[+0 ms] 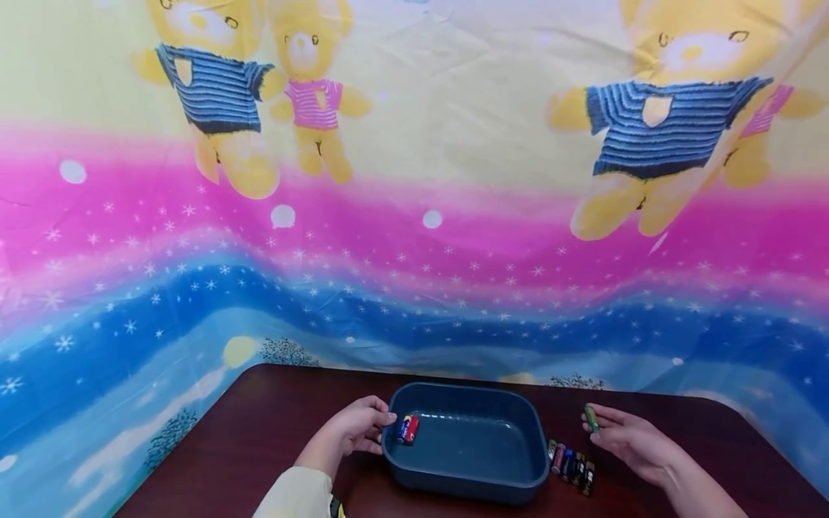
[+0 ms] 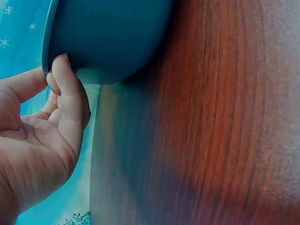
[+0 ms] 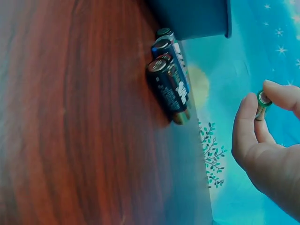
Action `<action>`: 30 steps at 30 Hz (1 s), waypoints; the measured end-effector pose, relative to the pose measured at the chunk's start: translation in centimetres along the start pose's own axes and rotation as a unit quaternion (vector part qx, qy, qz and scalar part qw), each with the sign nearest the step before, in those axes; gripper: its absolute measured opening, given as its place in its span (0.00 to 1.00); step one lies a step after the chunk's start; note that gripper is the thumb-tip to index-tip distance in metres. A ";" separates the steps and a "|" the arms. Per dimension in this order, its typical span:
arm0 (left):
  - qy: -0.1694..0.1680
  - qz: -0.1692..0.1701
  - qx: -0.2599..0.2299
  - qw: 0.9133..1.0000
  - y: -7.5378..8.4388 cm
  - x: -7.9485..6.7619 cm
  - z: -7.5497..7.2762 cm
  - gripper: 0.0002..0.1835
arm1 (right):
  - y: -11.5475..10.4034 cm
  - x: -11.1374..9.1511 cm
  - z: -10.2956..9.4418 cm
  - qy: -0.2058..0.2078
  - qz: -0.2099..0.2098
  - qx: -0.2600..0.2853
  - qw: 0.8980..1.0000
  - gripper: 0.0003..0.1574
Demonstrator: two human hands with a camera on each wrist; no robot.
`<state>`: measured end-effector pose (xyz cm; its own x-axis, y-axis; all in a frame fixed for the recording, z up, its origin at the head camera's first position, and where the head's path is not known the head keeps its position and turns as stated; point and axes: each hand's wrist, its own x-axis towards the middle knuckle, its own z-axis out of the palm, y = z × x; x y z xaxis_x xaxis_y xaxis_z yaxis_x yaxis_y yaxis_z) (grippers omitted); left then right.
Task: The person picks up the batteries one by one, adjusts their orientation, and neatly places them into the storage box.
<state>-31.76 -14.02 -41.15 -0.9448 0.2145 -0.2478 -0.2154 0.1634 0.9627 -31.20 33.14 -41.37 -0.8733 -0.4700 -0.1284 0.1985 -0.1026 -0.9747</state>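
A printed cloth (image 1: 414, 241) hangs behind the desk (image 1: 259, 432), whose top bears a blue tub (image 1: 469, 483), set between both hands, within easy reach of each. The left hand (image 1: 360, 426) pinches the tub's rim, probably to steady it. The right hand (image 1: 635, 442) holds a green battery raised beyond the tub's right side, fingers narrowed on it, likely for a light, precise grip. A row of batteries (image 1: 571, 466) lies just beside the tub, perhaps side by side against rolling; two batteries (image 1: 407, 429) rest inside, at its left end. The green battery (image 1: 591, 419) is smallest.
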 end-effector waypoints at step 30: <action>0.025 0.026 0.016 0.999 -0.1 -0.6 0.3 0.15 | -2.1 1.5 2.8 -0.005 -0.047 -0.002 0.999 0.37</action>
<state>-31.13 -13.87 -41.13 -0.9659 0.1755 -0.1902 -0.1574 0.1848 0.9701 -31.67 30.18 -38.97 -0.8832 -0.4678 -0.0337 0.1134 -0.1433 -0.9832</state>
